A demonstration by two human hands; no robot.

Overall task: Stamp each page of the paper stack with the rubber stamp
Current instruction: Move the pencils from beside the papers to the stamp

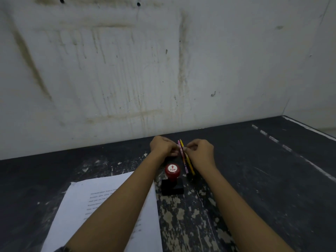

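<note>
Stamp (172, 176) upright, just nearer than left hand (163, 146) and right hand (201, 151), both pinching pencils (187, 166).

Dim and flat, with a bluish cast. Brighter on the wall (163, 60), murky on the dark surface (272, 170). Slightly soft throughout, bowed toward the edges.

We are finding the paper stack (78, 206) running off the bottom edge, with the left forearm (118, 206) covering much of its top page. The printed lines (98, 197) beside the arm are reading too small and soft to make out. The left hand (162, 145) and right hand (201, 151) are curling over the pencils (185, 161) and hiding the contact, so we are unable to tell whether either is gripping. The rubber stamp (172, 179) is hiding its printing face against the bench (272, 179), which is running out of view on both sides.
</note>
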